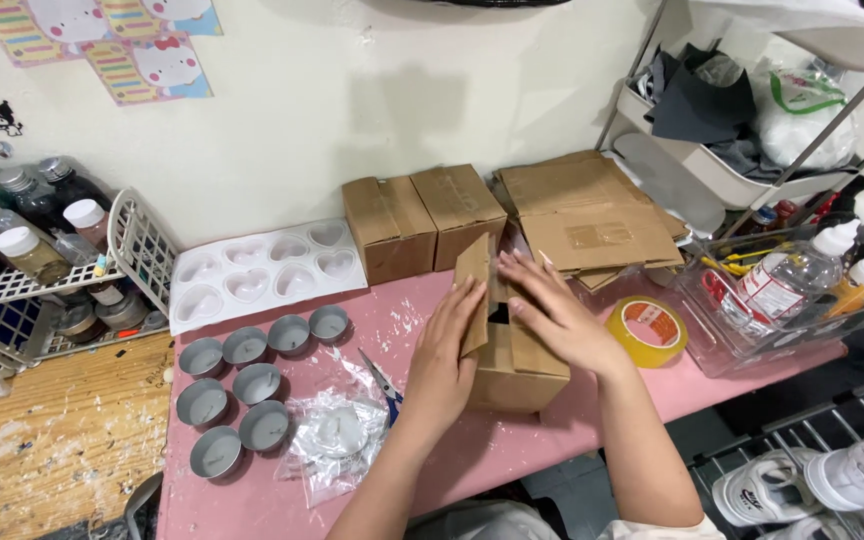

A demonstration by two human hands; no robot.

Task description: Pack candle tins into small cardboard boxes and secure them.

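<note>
head cam looking down at a pink tabletop [552,440] splattered with white flecks. both hands are on a small brown cardboard box [517,365] sitting near the front middle of the table. the left hand [444,350] lies flat against the box's raised flap [474,295] from the left, fingers straight and held together, not gripping anything. the right hand [552,315] rests over the top of the box from the right, fingers stretched out and slightly spread, pressing on the cardboard rather than clamped around it. just right of the box, nearly touching, is a roll of yellowish packing tape [649,330] lying flat. left of the box, a pair of small scissors with blue handles [384,382] sits beside a crinkled clear plastic bag [337,440]. further left there's a cluster of round silver metal tins [242,385], all open. behind those lies a white heart-cavity mould tray [262,270]. two closed brown cardboard boxes [422,220] stand against the wall, with a stack of flattened cardboard [587,215] beside them. a clear plastic bin with bottles [792,290] is on the far right, well apart from the hands.
</note>
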